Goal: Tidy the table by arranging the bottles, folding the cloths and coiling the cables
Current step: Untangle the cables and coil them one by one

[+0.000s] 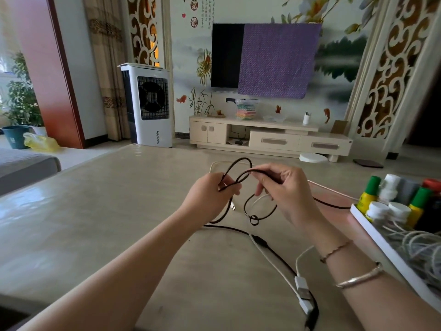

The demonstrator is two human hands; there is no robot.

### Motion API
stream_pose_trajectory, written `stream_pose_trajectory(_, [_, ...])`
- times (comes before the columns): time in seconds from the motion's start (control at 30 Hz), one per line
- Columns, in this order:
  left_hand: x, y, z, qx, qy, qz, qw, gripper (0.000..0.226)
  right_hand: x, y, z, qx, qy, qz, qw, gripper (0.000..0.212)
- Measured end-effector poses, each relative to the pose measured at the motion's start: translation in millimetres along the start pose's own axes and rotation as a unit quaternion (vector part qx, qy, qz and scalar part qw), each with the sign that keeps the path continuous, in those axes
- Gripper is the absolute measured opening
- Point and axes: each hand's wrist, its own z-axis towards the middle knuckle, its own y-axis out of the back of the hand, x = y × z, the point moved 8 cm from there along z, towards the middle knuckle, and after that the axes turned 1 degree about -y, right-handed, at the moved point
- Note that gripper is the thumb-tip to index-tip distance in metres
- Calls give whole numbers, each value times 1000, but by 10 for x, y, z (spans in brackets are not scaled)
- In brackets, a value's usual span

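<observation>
A black cable (238, 163) is looped in the air above the beige table (107, 211). My left hand (210, 194) grips the gathered loops at their left side. My right hand (286, 189) pinches the same cable at the top of a loop, a little to the right. More of the black cable (260, 217) hangs below my hands and trails over the table toward me. A white cable (274, 263) with white plugs (303, 292) lies beside it. Several bottles (396, 201) with green, white and red caps stand in a white tray (372, 232) at the right.
Coiled pale cables (420, 249) lie in the near part of the tray. A pink cloth (334, 194) lies flat under the tray's far end. Beyond the table stand a TV cabinet (269, 137) and a white air cooler (150, 103).
</observation>
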Motion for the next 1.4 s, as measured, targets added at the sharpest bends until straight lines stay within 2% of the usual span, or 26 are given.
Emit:
stream_pose_trajectory(0.13, [43,53,10,1,19,-42,999,25,-175,81,0,-9,-45,-55,997,8])
stream_pose_trajectory(0.2, [85,77,3,2,51,-112,992,23,-250,89,-22,-1,-64,-94,994,8])
stream_pose_trajectory(0.3, [136,95,-25,-13,118,-303,945,21,-288,47,-33,27,-76,-96,992,10])
stream_pose_trajectory(0.4, [173,118,-48,-41,153,-401,902,19,-296,-118,-44,95,-112,-14,989,4])
stream_pose_trajectory(0.47, [156,116,-54,-41,154,-393,906,21,-256,-244,-68,137,-128,69,980,10])
stream_pose_trajectory(0.6, [54,100,-39,-28,103,-341,934,23,-95,-258,-53,148,-139,162,966,21])
stream_pose_trajectory(0.7, [-54,31,-40,16,70,-324,943,30,-58,-305,-84,190,-161,138,958,26])
stream_pose_trajectory(0.8, [-118,-42,-72,64,68,-348,933,47,-98,-429,-124,225,-173,86,955,22])
stream_pose_trajectory(0.87, [-128,-65,-84,84,64,-338,935,38,-105,-477,-122,223,-165,79,958,22])
stream_pose_trajectory(0.97, [-112,-27,-76,72,50,-302,949,16,-140,-492,-115,209,-167,78,960,23])
stream_pose_trajectory(1.13, [-119,9,-70,63,34,-266,961,8,-218,-550,-128,206,-197,55,957,26])
stream_pose_trajectory(1.23, [-92,24,-60,49,51,-300,951,12,-193,-551,-139,211,-184,52,959,24])
stream_pose_trajectory(1.4, [-10,147,-54,13,87,-425,901,9,-318,-450,-170,219,-213,67,950,23])
